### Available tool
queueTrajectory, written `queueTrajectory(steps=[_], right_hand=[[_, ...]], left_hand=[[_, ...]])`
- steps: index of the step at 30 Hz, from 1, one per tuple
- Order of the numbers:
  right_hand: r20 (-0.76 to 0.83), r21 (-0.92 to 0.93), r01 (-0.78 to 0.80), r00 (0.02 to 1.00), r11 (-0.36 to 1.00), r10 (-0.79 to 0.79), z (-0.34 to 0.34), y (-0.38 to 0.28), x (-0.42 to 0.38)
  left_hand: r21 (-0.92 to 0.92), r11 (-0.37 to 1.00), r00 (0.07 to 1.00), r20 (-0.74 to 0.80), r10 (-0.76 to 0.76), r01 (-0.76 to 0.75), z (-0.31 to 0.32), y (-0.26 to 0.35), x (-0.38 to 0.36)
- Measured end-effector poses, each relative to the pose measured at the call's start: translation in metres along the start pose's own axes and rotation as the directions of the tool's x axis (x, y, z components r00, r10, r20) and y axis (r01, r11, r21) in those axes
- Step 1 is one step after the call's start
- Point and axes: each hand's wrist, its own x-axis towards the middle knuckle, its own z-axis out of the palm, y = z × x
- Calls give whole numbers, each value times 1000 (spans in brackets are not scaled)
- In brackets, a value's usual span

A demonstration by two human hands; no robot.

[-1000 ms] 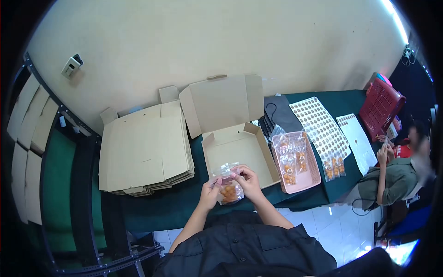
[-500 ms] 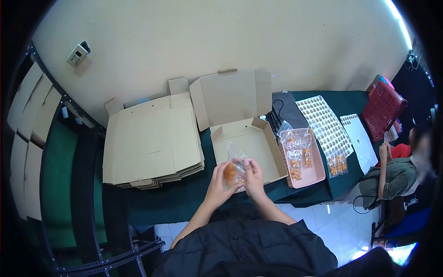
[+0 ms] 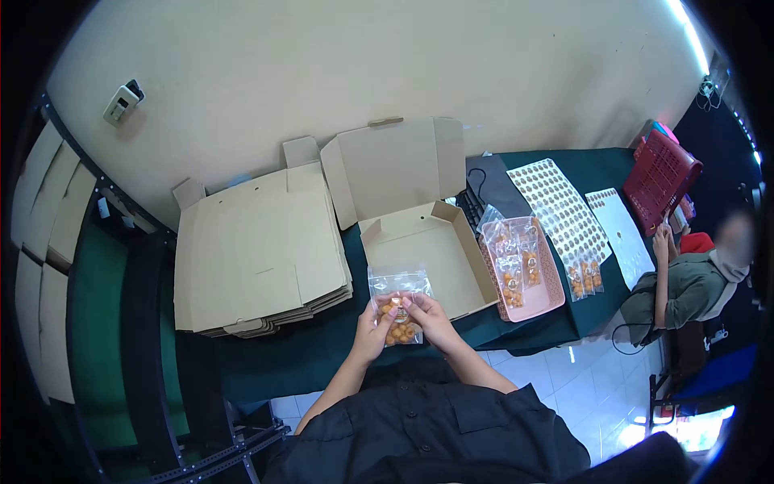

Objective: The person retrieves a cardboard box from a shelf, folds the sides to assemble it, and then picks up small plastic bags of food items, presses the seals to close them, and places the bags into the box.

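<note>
A clear plastic bag of round orange snacks (image 3: 401,333) hangs upright between my two hands, in front of the open cardboard box (image 3: 419,250). My left hand (image 3: 373,329) grips its left side, the thumb lying on the front. On the right side my right hand (image 3: 432,323) holds it the same way. A round label shows near the thumbs, and the bag's upper part is clear and flat. Just right of the box stands a pink basket (image 3: 548,294) with several similar bags in it.
Flattened cardboard boxes (image 3: 258,250) are stacked at the left. Sticker sheets (image 3: 556,198) and more snack bags (image 3: 585,279) lie right of the basket. A co-worker (image 3: 685,282) sits at the far right near a dark red basket (image 3: 661,179). Shelves (image 3: 145,339) stand at the left.
The snack bag has turned from crumpled and tilted to upright and spread out, its label showing. Both hands have moved slightly down and now hold opposite sides. The view has shifted slightly.
</note>
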Motion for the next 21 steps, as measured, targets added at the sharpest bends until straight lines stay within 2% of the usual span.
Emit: queueTrajectory(steps=[1,3,4,5,6,7,8,10,11,12,14,16,18,19,20,21], right_hand=[[-14,137,-63,998,989,66,-1,1,-1],[-55,180,-79,994,980,90,-3,-1,-3],[-90,221,-96,989,970,119,-2,-4,-4],[-91,221,-93,989,971,116,-1,-7,-5],[-69,73,-38,997,997,43,4,-16,-7],[-38,-75,22,999,997,-25,7,-21,-9],[-39,-74,25,999,997,-28,7,-17,-9],[-127,-11,83,988,996,-84,5,-4,-9],[-194,209,36,981,977,6,5,0,-7],[-194,211,38,981,977,4,4,2,-6],[-309,157,133,948,979,-79,0,3,-3],[-327,210,103,945,972,-29,-8,8,-4],[-232,34,-3,973,999,11,-15,14,-5],[-167,-210,40,983,977,-76,-15,14,-7],[-166,-212,43,983,976,-80,-14,15,-8],[-89,-215,1,996,977,-21,-11,14,-10]], left_hand=[[-24,1000,1000,10,-9,9,0,0,0],[-47,999,1000,25,-15,16,2,3,2],[-165,984,997,32,-66,70,3,8,2],[-279,953,992,44,-114,122,5,12,2],[-278,953,993,45,-112,120,7,16,1],[-168,981,994,59,-92,101,10,18,0],[-55,995,994,75,-75,79,11,19,-1],[-14,996,987,134,-87,89,9,21,-2],[26,995,977,187,-101,98,8,21,-3],[29,995,977,188,-101,97,8,23,-5],[51,981,933,301,-196,189,10,26,-11],[52,988,943,294,-157,149,11,14,-14],[68,997,997,74,26,-31,11,5,-14],[-81,995,998,-47,52,-56,10,5,-12],[-82,995,997,-46,56,-60,2,4,-10],[-11,1000,1000,-12,6,-6,-14,2,-7]])
